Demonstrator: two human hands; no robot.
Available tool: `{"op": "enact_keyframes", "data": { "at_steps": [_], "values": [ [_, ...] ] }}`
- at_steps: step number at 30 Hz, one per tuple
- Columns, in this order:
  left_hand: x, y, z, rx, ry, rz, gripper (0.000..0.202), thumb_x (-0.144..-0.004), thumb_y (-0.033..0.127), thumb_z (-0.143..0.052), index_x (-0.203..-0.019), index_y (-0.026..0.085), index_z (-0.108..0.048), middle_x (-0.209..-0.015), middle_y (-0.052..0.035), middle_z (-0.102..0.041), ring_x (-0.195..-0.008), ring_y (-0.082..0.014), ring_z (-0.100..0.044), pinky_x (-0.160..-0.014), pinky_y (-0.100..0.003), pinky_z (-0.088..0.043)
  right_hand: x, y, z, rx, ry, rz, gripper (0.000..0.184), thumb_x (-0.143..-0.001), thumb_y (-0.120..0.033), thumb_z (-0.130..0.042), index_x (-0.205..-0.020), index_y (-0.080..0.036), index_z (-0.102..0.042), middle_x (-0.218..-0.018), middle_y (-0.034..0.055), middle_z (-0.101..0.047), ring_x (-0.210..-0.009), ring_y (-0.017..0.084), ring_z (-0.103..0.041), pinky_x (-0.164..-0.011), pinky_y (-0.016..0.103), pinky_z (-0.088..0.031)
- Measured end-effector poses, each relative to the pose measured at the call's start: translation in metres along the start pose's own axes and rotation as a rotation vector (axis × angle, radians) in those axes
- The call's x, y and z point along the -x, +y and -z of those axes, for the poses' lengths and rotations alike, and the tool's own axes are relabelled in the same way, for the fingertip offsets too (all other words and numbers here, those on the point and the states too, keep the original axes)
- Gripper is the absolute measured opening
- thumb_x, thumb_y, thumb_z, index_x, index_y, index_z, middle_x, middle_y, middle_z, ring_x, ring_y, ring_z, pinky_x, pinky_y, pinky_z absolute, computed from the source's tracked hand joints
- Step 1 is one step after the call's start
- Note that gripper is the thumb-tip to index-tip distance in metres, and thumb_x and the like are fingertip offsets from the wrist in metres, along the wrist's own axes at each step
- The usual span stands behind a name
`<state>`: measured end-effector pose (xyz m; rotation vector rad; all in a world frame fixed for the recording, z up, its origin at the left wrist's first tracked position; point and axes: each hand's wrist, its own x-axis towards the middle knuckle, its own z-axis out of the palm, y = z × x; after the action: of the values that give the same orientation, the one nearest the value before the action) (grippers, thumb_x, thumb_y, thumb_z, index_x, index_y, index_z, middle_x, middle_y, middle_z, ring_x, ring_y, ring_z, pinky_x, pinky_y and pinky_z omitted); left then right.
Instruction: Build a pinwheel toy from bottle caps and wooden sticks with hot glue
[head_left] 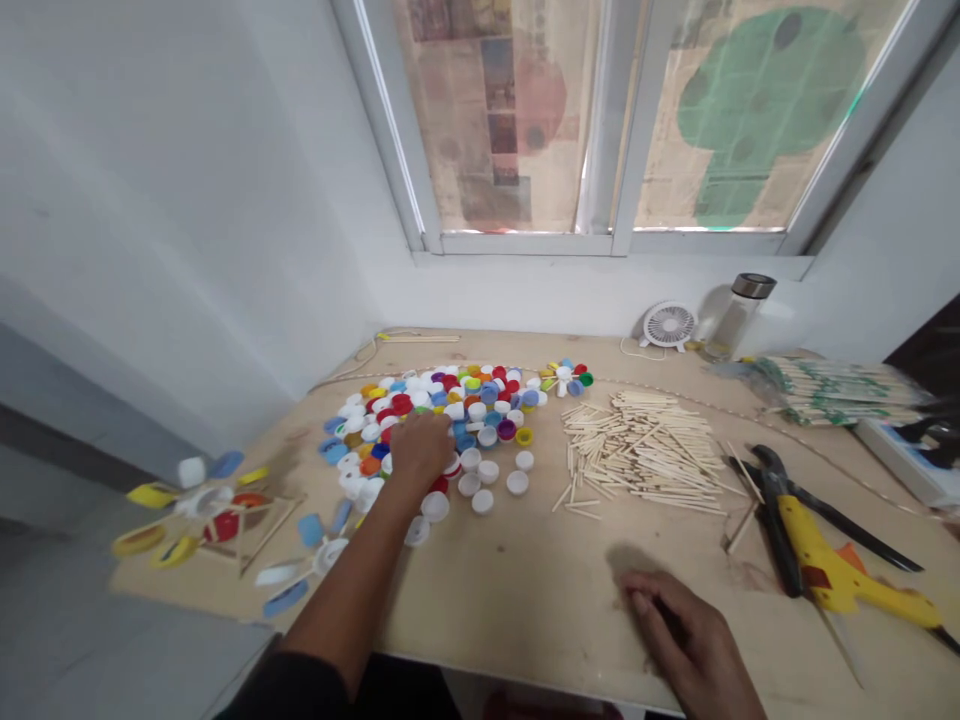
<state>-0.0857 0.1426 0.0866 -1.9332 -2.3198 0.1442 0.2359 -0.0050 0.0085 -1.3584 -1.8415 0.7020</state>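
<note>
My left hand reaches into a spread of coloured plastic bottle caps on the wooden table. Its fingers curl down among the caps; what they grip is hidden. My right hand rests on the bare wood near the front edge, fingers bent loosely, nothing visible in it. A pile of short wooden sticks lies to the right of the caps, beyond my right hand.
A yellow glue gun and dark pliers lie at the right. Cap-and-stick constructions sit at the left edge. A small white fan, a jar and packs of chopsticks stand at the back under the window.
</note>
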Motion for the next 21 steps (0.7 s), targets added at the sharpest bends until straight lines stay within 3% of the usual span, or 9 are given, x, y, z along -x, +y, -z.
{"op": "enact_keyframes", "data": {
  "at_steps": [6,12,17,21],
  "values": [
    [-0.013,0.008,0.006,-0.064,-0.113,-0.014,0.032,-0.089,0.034,-0.058,-0.116,0.017,-0.058,-0.118,-0.0083,-0.061,-0.102,-0.0227,-0.061,-0.085,-0.046,-0.052,-0.001,-0.002,0.001,0.008,0.012,0.01,0.027,-0.091,-0.041,-0.052,-0.095,-0.023,-0.071,-0.091,0.0061,-0.074,-0.085,0.019,-0.07,-0.076,0.023,-0.056],
    [-0.011,0.007,0.009,0.012,-0.07,0.014,0.03,-0.088,0.034,-0.059,-0.113,0.017,-0.059,-0.117,-0.0075,-0.062,-0.102,-0.0225,-0.061,-0.087,-0.046,-0.05,0.001,-0.001,0.0,0.037,0.028,0.034,0.024,-0.091,-0.039,-0.053,-0.095,-0.024,-0.072,-0.092,0.0051,-0.074,-0.086,0.018,-0.07,-0.076,0.024,-0.056],
    [0.024,0.009,0.014,0.231,0.118,-0.002,0.026,-0.086,0.023,-0.053,-0.108,0.015,-0.063,-0.112,-0.0143,-0.066,-0.11,-0.0307,-0.056,-0.093,-0.05,-0.042,0.001,0.001,0.0,0.065,0.013,0.045,0.026,-0.091,-0.039,-0.052,-0.096,-0.023,-0.072,-0.093,0.0066,-0.074,-0.087,0.019,-0.07,-0.077,0.025,-0.056],
    [0.077,0.025,0.0,0.496,0.155,-0.142,0.033,-0.084,0.024,-0.051,-0.114,0.018,-0.061,-0.104,-0.0071,-0.071,-0.098,-0.0219,-0.064,-0.084,-0.034,-0.05,0.002,0.006,0.0,0.094,0.016,0.067,0.024,-0.091,-0.038,-0.053,-0.096,-0.024,-0.071,-0.095,0.0056,-0.074,-0.089,0.019,-0.069,-0.079,0.027,-0.056]
  ]
}}
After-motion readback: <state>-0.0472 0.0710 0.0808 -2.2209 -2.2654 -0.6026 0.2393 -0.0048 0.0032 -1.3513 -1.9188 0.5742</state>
